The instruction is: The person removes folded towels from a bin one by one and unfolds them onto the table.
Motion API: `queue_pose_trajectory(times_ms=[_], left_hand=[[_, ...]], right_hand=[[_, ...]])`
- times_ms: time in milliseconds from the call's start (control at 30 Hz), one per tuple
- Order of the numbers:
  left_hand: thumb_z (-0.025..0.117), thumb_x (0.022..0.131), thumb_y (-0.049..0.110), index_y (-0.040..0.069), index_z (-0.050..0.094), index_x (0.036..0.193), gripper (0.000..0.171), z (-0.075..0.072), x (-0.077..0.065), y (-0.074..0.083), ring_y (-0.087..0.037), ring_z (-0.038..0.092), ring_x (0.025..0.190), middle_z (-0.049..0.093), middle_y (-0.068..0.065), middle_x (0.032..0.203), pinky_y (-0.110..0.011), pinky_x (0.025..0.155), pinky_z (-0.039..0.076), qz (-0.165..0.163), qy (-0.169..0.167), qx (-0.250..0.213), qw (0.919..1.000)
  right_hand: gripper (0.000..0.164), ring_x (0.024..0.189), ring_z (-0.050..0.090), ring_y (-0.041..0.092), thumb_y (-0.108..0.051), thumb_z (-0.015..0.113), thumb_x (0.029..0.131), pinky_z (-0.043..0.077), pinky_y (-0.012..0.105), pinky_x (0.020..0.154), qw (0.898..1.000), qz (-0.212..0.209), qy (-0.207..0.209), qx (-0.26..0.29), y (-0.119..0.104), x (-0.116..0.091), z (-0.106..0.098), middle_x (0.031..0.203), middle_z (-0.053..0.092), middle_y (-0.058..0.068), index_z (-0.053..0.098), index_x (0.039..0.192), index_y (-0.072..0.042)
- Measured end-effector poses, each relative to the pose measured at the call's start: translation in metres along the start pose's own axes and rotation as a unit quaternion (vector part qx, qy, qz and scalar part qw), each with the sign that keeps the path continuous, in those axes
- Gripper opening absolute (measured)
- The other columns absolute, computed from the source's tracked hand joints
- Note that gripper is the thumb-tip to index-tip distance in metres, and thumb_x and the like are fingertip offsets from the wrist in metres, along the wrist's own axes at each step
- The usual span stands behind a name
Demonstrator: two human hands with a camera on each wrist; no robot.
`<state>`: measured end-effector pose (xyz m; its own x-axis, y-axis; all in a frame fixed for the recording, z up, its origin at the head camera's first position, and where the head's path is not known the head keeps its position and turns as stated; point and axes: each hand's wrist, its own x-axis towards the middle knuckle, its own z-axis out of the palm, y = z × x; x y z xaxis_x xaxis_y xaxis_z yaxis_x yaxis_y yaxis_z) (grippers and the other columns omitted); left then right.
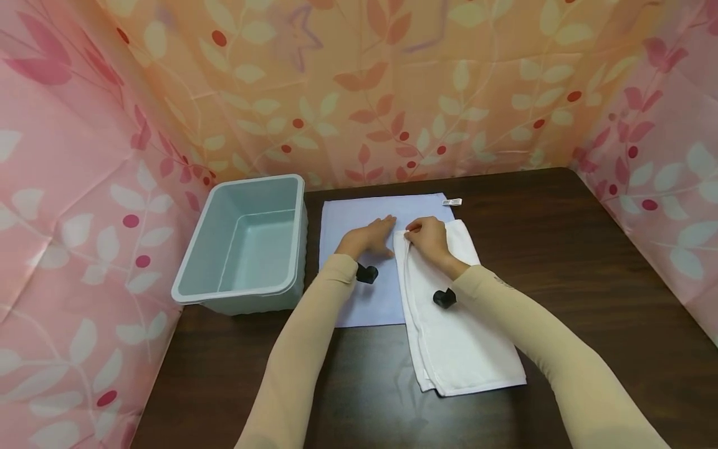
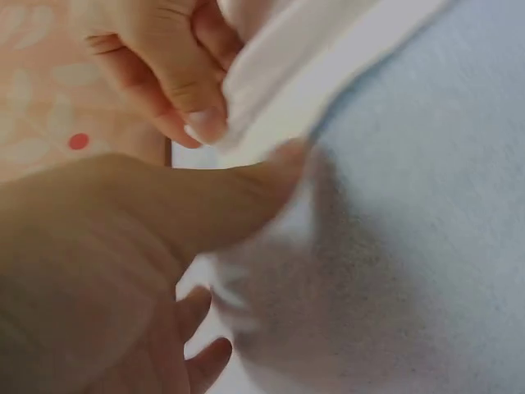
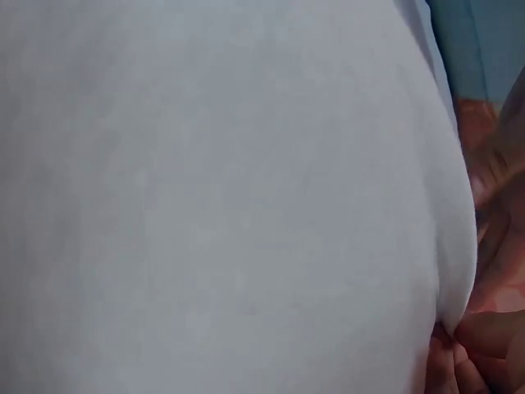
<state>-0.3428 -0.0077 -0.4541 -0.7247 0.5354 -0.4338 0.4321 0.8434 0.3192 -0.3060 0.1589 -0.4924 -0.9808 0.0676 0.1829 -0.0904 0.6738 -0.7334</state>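
Note:
A white towel [image 1: 465, 349], folded in layers, lies across the right part of a flat pale lavender cloth [image 1: 350, 215]. My right hand [image 1: 432, 242] pinches the towel's upper left corner between thumb and fingers. Just left of that corner, my left hand [image 1: 368, 238] rests on the lavender cloth with its fingers extended. In the left wrist view the thumb [image 2: 221, 201] of that hand lies by the towel's edge, close to the right hand's fingertips. White fabric [image 3: 246, 180] fills most of the right wrist view, its edge gathered at the pinching fingers.
A pale blue-green plastic bin [image 1: 294, 274] stands left of the cloth on the dark wooden table [image 1: 572, 280]. A small white label [image 1: 452, 202] sticks out at the cloth's upper right corner. Floral curtains [image 1: 415, 93] surround the table at the back and both sides.

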Motion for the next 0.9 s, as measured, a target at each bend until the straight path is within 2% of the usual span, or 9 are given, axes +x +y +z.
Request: queue_pose_trajectory(times_ms=[67,133,300,433,567,667,767,833,900], left_hand=[[0.063,0.096,0.034,0.008,0.01,0.16,0.087,0.0,0.003,0.002,-0.031,0.007,0.157,0.006,-0.009,0.169,-0.042,0.129,0.011,0.017,0.003,-0.013,0.9998],[0.058,0.099,0.035,0.009,0.011,0.16,0.081,0.003,0.004,0.003,-0.03,0.006,0.157,0.007,-0.008,0.169,-0.043,0.128,0.012,0.015,0.005,-0.013,0.9998],[0.057,0.099,0.04,0.016,0.012,0.161,0.08,0.011,0.005,0.004,-0.023,0.003,0.158,0.005,0.0,0.17,-0.046,0.128,0.015,-0.031,0.015,0.013,0.9993],[0.057,0.099,0.038,0.016,0.013,0.16,0.079,0.013,0.002,0.006,-0.022,0.003,0.158,0.005,0.001,0.17,-0.045,0.128,0.015,-0.037,0.026,0.016,0.9988],[0.058,0.099,0.038,0.013,0.013,0.16,0.08,0.013,-0.001,0.006,-0.025,0.005,0.158,0.007,-0.002,0.17,-0.045,0.128,0.015,-0.023,0.031,0.018,0.9991],[0.059,0.098,0.039,0.014,0.012,0.16,0.081,0.014,0.0,0.006,-0.025,0.004,0.158,0.006,-0.001,0.17,-0.045,0.128,0.015,-0.023,0.033,0.018,0.999],[0.058,0.098,0.04,0.014,0.012,0.16,0.081,0.015,0.001,0.005,-0.024,0.004,0.158,0.006,-0.001,0.17,-0.045,0.128,0.015,-0.024,0.036,0.021,0.9989],[0.058,0.098,0.04,0.014,0.012,0.16,0.081,0.016,0.002,0.005,-0.024,0.005,0.158,0.006,-0.001,0.17,-0.044,0.128,0.015,-0.024,0.038,0.026,0.9987],[0.058,0.098,0.039,0.014,0.012,0.16,0.081,0.015,0.001,0.005,-0.024,0.005,0.158,0.006,-0.001,0.17,-0.044,0.128,0.016,-0.023,0.038,0.026,0.9987]], right_hand=[[0.014,0.085,0.072,0.027,-0.01,0.073,0.084,0.053,0.034,0.073,1.0,0.003,0.005,0.001,0.001,0.0,-0.002,0.09,0.077,0.016,0.077,0.095,-0.001],[0.014,0.082,0.072,0.024,-0.01,0.073,0.084,0.052,0.027,0.07,1.0,0.007,0.009,0.006,0.002,-0.001,-0.004,0.089,0.077,0.016,0.078,0.095,-0.001],[0.015,0.067,0.069,0.008,-0.009,0.074,0.085,0.05,0.012,0.059,0.999,0.021,0.018,0.046,0.004,-0.004,-0.017,0.089,0.077,0.018,0.078,0.096,0.0],[0.017,0.059,0.064,-0.004,-0.01,0.075,0.086,0.052,0.011,0.056,0.994,0.044,0.02,0.094,0.007,-0.007,-0.039,0.094,0.076,0.022,0.077,0.099,0.001],[0.023,0.062,0.067,-0.004,-0.012,0.076,0.086,0.057,0.016,0.06,0.989,0.073,0.02,0.131,0.018,-0.012,-0.069,0.099,0.076,0.022,0.076,0.104,0.002],[0.026,0.066,0.07,0.0,-0.017,0.077,0.087,0.061,0.024,0.066,0.988,0.088,0.021,0.124,0.033,-0.014,-0.095,0.096,0.078,0.013,0.076,0.107,0.0],[0.031,0.069,0.073,0.004,-0.024,0.077,0.087,0.062,0.029,0.069,0.991,0.09,0.013,0.095,0.052,-0.015,-0.125,0.089,0.078,-0.003,0.076,0.109,-0.002],[0.034,0.07,0.073,0.003,-0.027,0.076,0.087,0.062,0.03,0.071,0.994,0.088,0.007,0.07,0.065,-0.015,-0.146,0.085,0.076,-0.014,0.075,0.111,-0.002],[0.037,0.071,0.073,0.003,-0.03,0.076,0.087,0.061,0.027,0.07,0.995,0.089,0.004,0.041,0.077,-0.014,-0.165,0.081,0.073,-0.02,0.074,0.113,-0.003]])
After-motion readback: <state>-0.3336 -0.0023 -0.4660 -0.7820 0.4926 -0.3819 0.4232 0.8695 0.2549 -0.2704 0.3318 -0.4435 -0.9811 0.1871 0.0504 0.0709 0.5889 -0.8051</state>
